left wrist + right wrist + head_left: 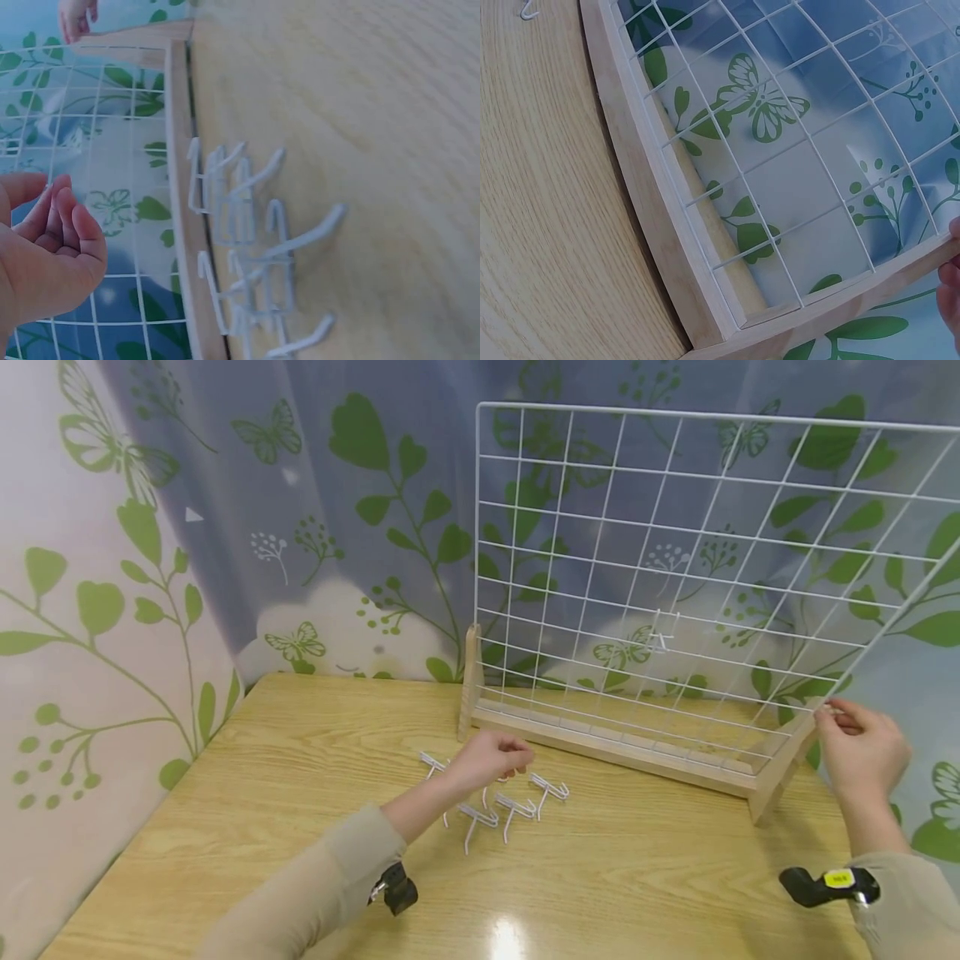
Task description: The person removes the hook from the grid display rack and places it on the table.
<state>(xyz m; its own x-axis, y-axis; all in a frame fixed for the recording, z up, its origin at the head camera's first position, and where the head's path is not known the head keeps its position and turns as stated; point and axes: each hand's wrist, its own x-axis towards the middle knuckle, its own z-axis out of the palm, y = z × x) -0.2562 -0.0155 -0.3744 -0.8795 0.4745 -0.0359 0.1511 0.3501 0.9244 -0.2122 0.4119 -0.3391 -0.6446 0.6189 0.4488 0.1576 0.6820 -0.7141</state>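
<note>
A white wire grid panel [652,539] stands upright in a wooden stand [615,747]. At the stand's right end, my right hand [866,752] pinches the top of the wooden side piece, next to the panel's edge. The right wrist view catches only its fingers [949,292] at the border. My left hand [491,764] hovers over a group of white wire hooks [516,808], its fingers loosely curled. Nothing shows between thumb and fingers in the left wrist view, where several hooks [262,255] lie close together on the table. One white hook [658,642] hangs on the panel.
The wooden table [615,877] has its left edge running along a patterned curtain [112,610]. More of this leaf-and-butterfly curtain [360,552] hangs right behind the panel. The stand's front rail [649,195] lies between the hooks and the curtain.
</note>
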